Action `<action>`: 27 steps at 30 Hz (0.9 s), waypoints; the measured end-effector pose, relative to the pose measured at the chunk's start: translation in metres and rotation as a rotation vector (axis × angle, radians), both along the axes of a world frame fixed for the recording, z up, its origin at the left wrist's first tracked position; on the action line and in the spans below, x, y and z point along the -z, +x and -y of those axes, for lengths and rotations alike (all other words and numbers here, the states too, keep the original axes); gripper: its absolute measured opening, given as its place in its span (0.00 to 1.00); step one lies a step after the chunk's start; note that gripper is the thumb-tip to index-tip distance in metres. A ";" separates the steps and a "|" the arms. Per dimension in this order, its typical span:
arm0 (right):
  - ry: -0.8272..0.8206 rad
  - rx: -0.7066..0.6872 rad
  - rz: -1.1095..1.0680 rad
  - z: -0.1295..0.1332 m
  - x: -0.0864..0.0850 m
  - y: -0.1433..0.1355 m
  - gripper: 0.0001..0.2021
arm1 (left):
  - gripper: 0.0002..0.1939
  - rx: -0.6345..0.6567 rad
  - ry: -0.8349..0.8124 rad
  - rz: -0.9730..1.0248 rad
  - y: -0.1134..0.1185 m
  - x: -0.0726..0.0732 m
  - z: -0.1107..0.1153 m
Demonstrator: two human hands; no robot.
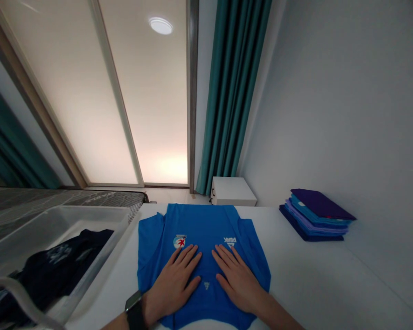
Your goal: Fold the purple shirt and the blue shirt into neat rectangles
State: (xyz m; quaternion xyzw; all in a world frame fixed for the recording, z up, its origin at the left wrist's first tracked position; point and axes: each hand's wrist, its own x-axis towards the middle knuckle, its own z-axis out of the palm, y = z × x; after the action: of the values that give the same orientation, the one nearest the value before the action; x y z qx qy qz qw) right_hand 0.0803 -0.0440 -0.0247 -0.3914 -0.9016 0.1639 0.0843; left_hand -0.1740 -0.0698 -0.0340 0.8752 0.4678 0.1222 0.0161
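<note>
A blue shirt (203, 220) with small white logos lies spread out on the white table (296, 284), its neckline towards the bottom edge of the view. My left hand (174, 284), with a dark watch on the wrist, rests flat on the shirt just below the round emblem, fingers spread. On the shirt's right half my right hand (237, 279) also lies flat, fingers extended, beside the white lettering. A small logo shows between the two hands. Neither hand grips the cloth.
A stack of folded purple and blue clothes (318, 215) sits at the table's right, near the wall. At the left is a translucent bin (120, 217) holding dark clothing (65, 256). A white cabinet (232, 190) stands beyond the table, before a teal curtain (232, 91).
</note>
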 end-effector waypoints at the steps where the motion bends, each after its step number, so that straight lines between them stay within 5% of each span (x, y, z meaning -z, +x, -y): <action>1: -0.002 0.005 -0.017 0.000 0.000 0.001 0.27 | 0.28 -0.007 -0.022 0.003 0.002 -0.002 -0.003; 7: 0.089 0.084 -0.085 -0.010 0.002 0.013 0.25 | 0.29 0.030 -0.086 0.019 0.029 -0.018 -0.031; 14: 0.176 0.347 -0.108 -0.039 0.014 0.054 0.25 | 0.23 0.090 -0.014 0.042 0.083 -0.026 -0.097; 19: 0.150 0.459 -0.027 -0.043 0.027 0.077 0.26 | 0.17 0.057 0.028 0.110 0.107 -0.015 -0.127; 27: 0.158 0.598 0.114 -0.039 0.024 0.086 0.28 | 0.20 0.057 0.041 0.172 0.103 0.012 -0.135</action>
State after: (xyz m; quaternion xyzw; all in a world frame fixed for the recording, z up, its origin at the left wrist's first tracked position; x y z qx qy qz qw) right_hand 0.1658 -0.0049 -0.0486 -0.6400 -0.7597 0.0391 0.1083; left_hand -0.0715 0.0652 -0.0460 0.8747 0.4368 0.2057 0.0417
